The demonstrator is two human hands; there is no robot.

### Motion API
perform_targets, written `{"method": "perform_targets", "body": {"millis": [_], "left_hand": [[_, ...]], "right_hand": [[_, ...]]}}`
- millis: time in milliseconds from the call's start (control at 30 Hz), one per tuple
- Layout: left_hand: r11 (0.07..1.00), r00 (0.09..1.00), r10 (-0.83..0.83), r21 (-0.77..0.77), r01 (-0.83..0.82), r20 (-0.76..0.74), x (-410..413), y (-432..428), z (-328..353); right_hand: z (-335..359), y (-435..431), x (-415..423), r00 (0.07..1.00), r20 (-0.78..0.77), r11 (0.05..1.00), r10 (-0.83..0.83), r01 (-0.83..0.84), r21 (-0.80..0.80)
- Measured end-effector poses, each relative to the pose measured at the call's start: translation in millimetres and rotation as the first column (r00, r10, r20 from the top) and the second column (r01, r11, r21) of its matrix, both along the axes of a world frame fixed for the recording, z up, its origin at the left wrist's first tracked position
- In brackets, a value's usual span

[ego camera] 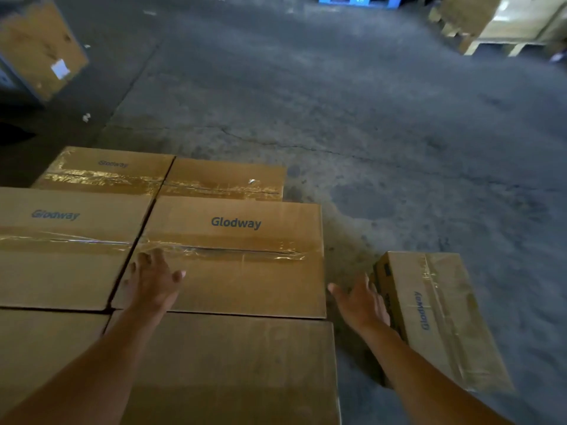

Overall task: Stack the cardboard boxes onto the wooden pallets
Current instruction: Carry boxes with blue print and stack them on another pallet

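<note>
**Head view, looking down over a stack of cardboard boxes.** The left hand (153, 280) lies palm-down on the top box (245, 277), near that box's left edge and just short of the tape (233, 251) along its seam. Its fingers are spread and fairly straight, so the grip is wide and holds nothing. The top box is printed "Glodway" and sits level with a neighbouring box (61, 256) that touches it on the left. Nearer the camera, a front box (239, 372) lies against its near edge. Beyond it, a back-left box (107, 171) and a back-right box (227, 179) sit side by side at a lower level. What the stack rests on is hidden.

The right hand (362, 302) reaches toward the lone box (438, 317). This box lies on the concrete floor (337, 102) to the right of the stack and apart from it, with its taped seam upward and its length at an angle to the stack. The fingers are spread at the box's near-left end. The grip is wide and not closed on the box, and whether the fingertips touch the cardboard cannot be told.

At the upper right a wooden pallet (503, 46) carries a pale load. A blue pallet (359, 0) shows at the top edge. At the upper left stands a blurred brown box (36, 47) with a white label.
</note>
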State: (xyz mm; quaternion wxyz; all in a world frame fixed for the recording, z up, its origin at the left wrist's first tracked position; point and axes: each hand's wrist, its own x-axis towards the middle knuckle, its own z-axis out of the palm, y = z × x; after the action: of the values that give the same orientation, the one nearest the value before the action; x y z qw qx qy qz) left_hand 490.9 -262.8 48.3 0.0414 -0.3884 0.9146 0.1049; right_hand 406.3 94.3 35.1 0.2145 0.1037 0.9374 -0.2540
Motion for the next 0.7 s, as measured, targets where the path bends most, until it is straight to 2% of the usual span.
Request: {"method": "perform_targets", "body": {"millis": [133, 200, 300, 333, 433, 500, 700], "left_hand": [[0.976, 0.969, -0.165, 0.113, 0.187, -0.182, -32.4, 83.4, 34.3], [0.953, 0.932, -0.258, 0.089, 0.289, -0.256, -50.4, 139.1, 52.3], [0.887, 0.827, -0.430, 0.002, 0.462, -0.363, -78.6, 230.4, 71.5], [0.857, 0.792, -0.487, -0.023, 0.516, -0.368, -90.3, 261.9, 76.5], [0.804, 0.780, -0.546, 0.072, 0.591, -0.305, -124.6, 355.3, 91.8], [0.760, 0.744, -0.600, 0.081, 0.645, -0.293, -144.3, 409.7, 97.0], [0.567, 0.574, -0.787, 0.101, 0.818, -0.229, -195.4, 527.7, 97.0]], "right_hand": [[23.4, 89.3, -1.7, 0.997, -0.071, 0.998, -0.040, 0.043, 0.035], [32.8, 140.7, -4.2, 0.993, -0.097, 0.996, -0.062, 0.067, 0.050], [47.7, 219.7, -7.3, 0.985, -0.126, 0.992, -0.115, 0.121, 0.040], [52.9, 246.7, -8.1, 0.980, -0.134, 0.988, -0.146, 0.150, 0.026], [63.2, 320.7, -9.1, 0.955, -0.183, 0.972, -0.234, 0.237, -0.007], [65.9, 361.0, -10.5, 0.934, -0.194, 0.953, -0.300, 0.302, -0.016], [42.6, 424.6, 4.7, 0.849, -0.106, 0.855, -0.518, 0.510, -0.090]]}}
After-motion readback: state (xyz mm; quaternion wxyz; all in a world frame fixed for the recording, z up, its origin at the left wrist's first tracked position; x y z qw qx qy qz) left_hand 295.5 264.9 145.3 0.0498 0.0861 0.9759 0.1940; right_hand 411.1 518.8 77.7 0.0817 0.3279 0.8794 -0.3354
